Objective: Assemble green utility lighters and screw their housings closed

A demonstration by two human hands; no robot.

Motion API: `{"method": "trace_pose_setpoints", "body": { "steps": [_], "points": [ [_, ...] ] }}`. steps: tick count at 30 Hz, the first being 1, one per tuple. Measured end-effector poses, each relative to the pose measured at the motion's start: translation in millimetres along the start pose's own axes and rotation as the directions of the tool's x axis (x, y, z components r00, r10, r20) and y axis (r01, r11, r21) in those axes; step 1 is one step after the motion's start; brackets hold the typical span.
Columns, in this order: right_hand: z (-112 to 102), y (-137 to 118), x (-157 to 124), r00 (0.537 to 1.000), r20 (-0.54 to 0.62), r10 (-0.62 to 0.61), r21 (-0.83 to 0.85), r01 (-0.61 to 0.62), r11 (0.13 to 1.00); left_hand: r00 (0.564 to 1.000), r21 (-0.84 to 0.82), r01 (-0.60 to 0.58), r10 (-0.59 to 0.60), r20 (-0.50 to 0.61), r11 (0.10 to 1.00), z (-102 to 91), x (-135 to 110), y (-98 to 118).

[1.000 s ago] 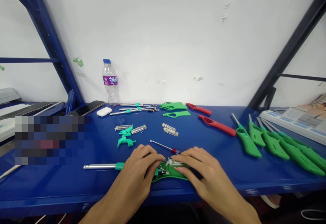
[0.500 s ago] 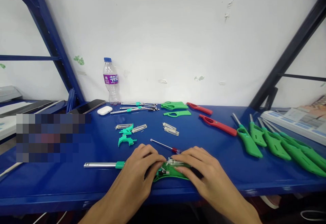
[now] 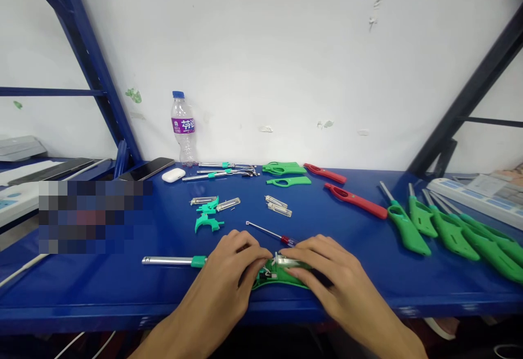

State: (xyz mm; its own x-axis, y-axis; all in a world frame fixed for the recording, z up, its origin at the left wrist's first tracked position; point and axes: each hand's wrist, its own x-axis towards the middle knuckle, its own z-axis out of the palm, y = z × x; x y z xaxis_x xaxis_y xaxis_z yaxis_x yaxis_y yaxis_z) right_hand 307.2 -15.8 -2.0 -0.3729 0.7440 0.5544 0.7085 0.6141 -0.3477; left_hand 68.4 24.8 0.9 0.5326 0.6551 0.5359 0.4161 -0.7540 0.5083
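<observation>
A green lighter shell half lies open near the table's front edge, its inner parts showing. A metal lighter tube with a teal collar runs out to its left. My left hand has thumb and forefinger pinched over the shell's left part, by thin wires and a black piece; what lies between the fingertips is hidden. A clear fuel tank lies over the shell's right part, with my right hand closed on its right end. A screwdriver with a red handle lies just behind the hands.
Teal triggers, loose clear tanks, metal tubes, green shell halves and red ones lie farther back. Several green lighters line the right side. A bottle, white earbud case and phone stand back left.
The view has turned slightly, so the table items sit farther right in it. Both hands keep nearly the same grip at the lighter, with only slight finger movement.
</observation>
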Motion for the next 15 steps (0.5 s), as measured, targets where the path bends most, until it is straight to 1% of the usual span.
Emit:
{"method": "trace_pose_setpoints", "body": {
  "steps": [5, 9, 15],
  "points": [
    [1.5, 1.2, -0.6, 0.995, -0.062, -0.080, -0.027, 0.079, 0.997, 1.000, 0.018, 0.004, -0.004, -0.014, 1.000, -0.9, -0.7, 2.1],
    [3.3, 2.2, -0.1, 0.991, -0.098, -0.086, 0.003, 0.087, 0.996, 1.000, 0.018, 0.009, -0.009, -0.016, 1.000, -1.3, -0.4, 1.4],
    [2.9, 0.4, 0.4, 0.997, -0.052, -0.051, 0.068, 0.055, 0.996, 0.999, 0.006, -0.014, 0.014, -0.035, 1.000, 0.7, -0.9, -1.8]
  ]
}}
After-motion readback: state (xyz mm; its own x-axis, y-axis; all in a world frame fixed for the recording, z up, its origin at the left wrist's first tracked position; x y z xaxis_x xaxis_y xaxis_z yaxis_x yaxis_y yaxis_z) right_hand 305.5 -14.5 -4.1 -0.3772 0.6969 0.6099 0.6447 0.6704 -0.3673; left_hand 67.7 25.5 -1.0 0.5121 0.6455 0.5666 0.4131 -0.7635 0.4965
